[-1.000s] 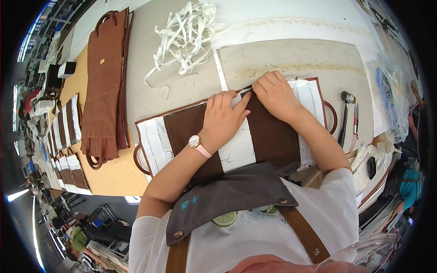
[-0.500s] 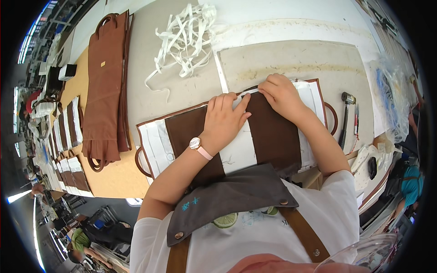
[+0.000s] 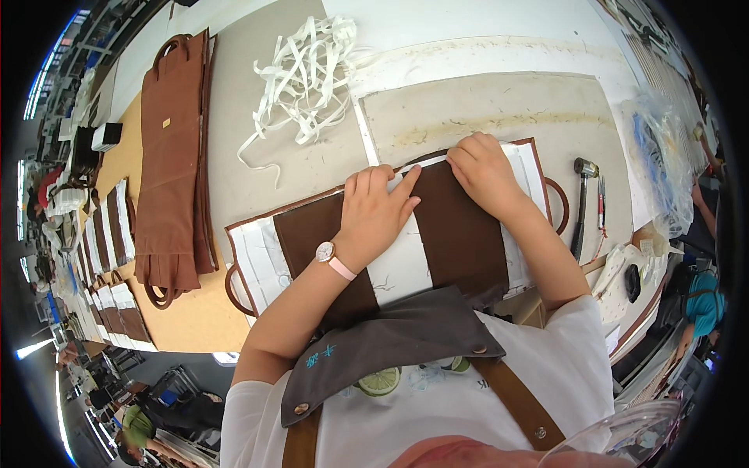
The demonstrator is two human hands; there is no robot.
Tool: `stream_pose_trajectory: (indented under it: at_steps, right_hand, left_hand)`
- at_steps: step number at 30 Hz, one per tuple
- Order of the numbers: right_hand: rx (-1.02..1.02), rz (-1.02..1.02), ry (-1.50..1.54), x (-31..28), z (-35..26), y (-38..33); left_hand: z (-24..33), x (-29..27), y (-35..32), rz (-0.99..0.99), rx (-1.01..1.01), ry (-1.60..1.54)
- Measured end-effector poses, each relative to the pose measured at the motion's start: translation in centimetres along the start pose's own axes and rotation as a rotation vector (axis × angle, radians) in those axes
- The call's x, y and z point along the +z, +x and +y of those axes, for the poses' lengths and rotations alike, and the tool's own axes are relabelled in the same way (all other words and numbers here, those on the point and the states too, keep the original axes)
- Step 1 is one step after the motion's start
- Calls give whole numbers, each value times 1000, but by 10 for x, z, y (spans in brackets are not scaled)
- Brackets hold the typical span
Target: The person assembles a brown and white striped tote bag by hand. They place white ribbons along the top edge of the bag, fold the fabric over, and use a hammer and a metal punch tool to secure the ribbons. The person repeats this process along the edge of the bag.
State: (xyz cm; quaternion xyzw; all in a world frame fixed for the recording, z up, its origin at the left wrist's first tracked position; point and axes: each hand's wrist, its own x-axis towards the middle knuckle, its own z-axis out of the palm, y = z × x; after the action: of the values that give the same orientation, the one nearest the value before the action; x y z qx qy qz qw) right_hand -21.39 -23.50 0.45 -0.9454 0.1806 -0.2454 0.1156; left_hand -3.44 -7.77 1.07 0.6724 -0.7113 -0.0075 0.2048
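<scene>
A brown and white bag panel (image 3: 460,226) lies in front of me, with white side strips and a brown handle (image 3: 559,207) at each end. My left hand (image 3: 378,209) rests on it near the far edge, index finger stretched out and thumb apart, pressing on the rim. At that same edge my right hand (image 3: 485,175) has its fingers bent and pinched together on a narrow white tape (image 3: 425,162). The tape runs along the rim between both hands. My right fingertips are partly hidden.
A tangle of white tape (image 3: 308,74) lies beyond the panel. Stacked brown bags (image 3: 173,171) are at left, with striped pieces (image 3: 117,308) farther left. A hammer (image 3: 581,207) and a thin red tool (image 3: 601,203) sit at right, near clear plastic (image 3: 663,171).
The whole view has shifted slightly. More white tape shows along the rim between my hands, and my right hand has moved a little away from my left.
</scene>
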Motion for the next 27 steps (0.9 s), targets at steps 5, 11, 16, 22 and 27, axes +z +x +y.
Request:
stream_pose_trajectory:
  at_steps: [5,11,16,22,27]
  right_hand:
    - [-100,-77,-129,-6,-1,1]
    - [-128,-102,-256,-8,-6,2]
    - [-7,2,-225,4,-5,0]
    - [140,-4,9,-2,-4,-4]
    - [259,3,82,-2,-7,0]
  left_hand:
    - [1,-1,0,5,-12,-2]
    - [10,9,2,65,-21,47]
    - [12,9,2,92,-14,64]
    - [11,12,0,115,-9,79]
    - [11,12,0,122,-17,46]
